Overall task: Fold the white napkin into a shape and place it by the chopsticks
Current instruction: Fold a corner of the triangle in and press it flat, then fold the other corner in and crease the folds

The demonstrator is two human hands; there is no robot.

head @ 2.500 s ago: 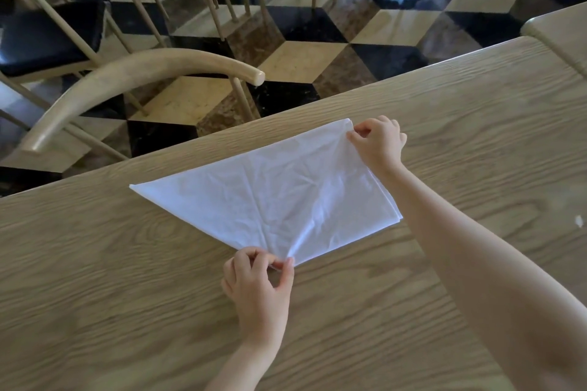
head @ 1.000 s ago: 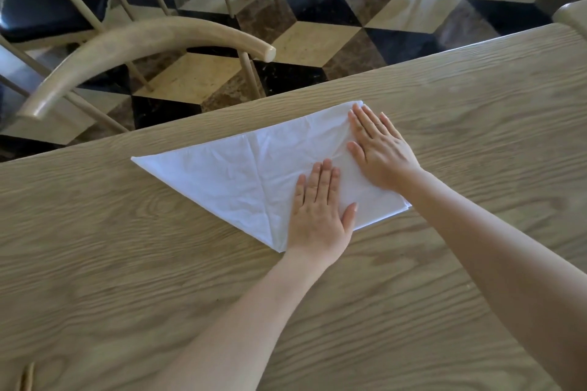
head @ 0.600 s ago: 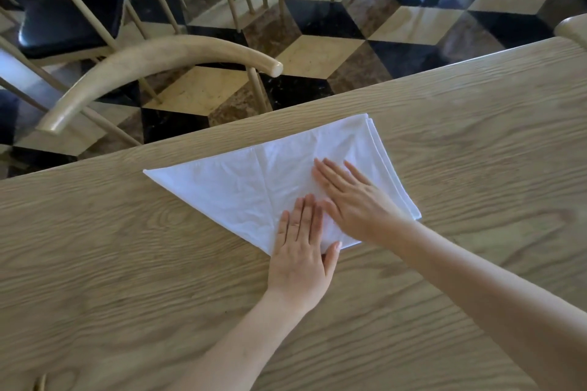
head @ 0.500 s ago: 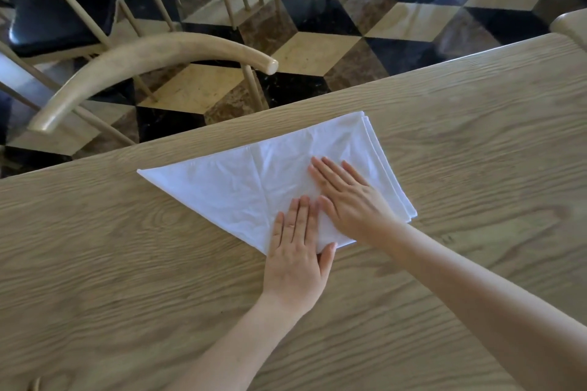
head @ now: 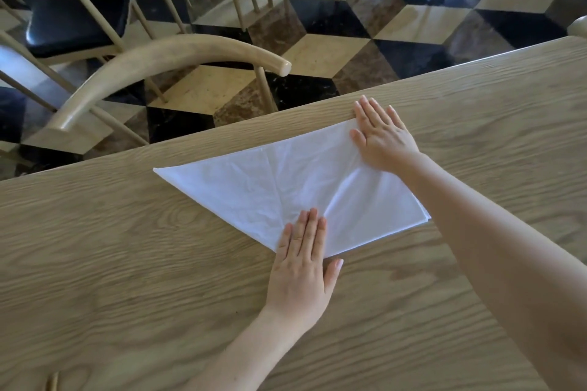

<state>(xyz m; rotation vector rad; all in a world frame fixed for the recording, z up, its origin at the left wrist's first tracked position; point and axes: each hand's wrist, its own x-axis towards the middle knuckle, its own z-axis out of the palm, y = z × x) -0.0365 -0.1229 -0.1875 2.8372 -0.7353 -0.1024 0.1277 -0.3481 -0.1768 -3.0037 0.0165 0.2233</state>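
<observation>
The white napkin (head: 270, 190) lies flat on the wooden table (head: 127, 263), partly folded, with one point stretching left and layered edges at the right. My left hand (head: 301, 267) rests flat, fingers straight and close together, on the napkin's near corner. My right hand (head: 381, 136) presses flat on its far right corner by the table's far edge, fingertips reaching past the cloth onto the wood. Neither hand grips anything. A wooden tip, probably the chopsticks (head: 52, 382), pokes in at the bottom left edge.
A wooden chair with a curved backrest (head: 152, 70) stands just beyond the table's far edge. More chairs with black seats (head: 79, 19) stand on the chequered floor behind. A second table's corner (head: 578, 25) shows at the far right.
My right hand has slid from the napkin's middle out to its far right corner. My left hand has slipped back a little toward the near corner. Both stay flat.
</observation>
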